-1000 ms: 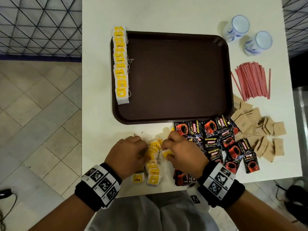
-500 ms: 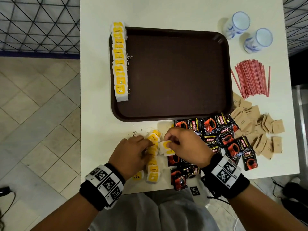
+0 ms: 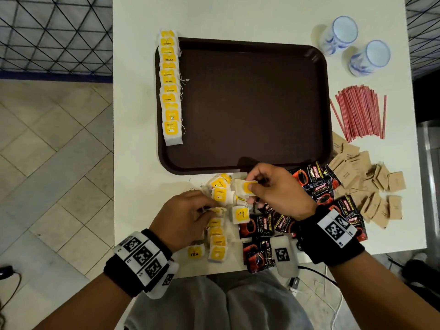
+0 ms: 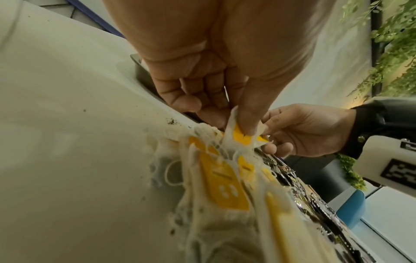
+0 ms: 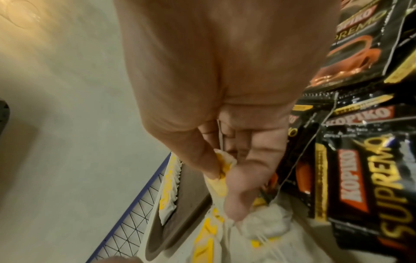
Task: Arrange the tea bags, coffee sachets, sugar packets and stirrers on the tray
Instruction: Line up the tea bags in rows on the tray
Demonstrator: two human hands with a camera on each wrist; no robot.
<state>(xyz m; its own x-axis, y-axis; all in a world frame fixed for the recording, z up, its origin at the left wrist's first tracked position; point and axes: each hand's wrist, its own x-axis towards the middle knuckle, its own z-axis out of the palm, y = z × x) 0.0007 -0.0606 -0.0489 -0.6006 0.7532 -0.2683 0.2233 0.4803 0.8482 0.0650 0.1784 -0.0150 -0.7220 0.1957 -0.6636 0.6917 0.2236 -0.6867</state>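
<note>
A dark brown tray [image 3: 250, 103] lies mid-table with a row of yellow-labelled tea bags [image 3: 170, 91] along its left edge. Loose tea bags [image 3: 217, 244] are heaped on the table in front of it. My left hand [image 3: 209, 208] pinches one tea bag [image 4: 241, 137] at the heap between thumb and fingers. My right hand [image 3: 256, 184] pinches another tea bag [image 3: 245, 188] just above the heap, near the tray's front rim. Black coffee sachets [image 3: 316, 186] lie under and right of my right hand. Brown sugar packets [image 3: 371, 186] and red stirrers [image 3: 359, 113] sit farther right.
Two white-and-blue cups [image 3: 342, 34] [image 3: 371, 57] stand at the table's back right corner. The table's front edge runs just behind my wrists. Tiled floor and a wire fence lie to the left.
Both hands have shifted forward toward the tray's front rim. The right hand has drawn a tea bag up off the heap, and the left now pinches one too.
</note>
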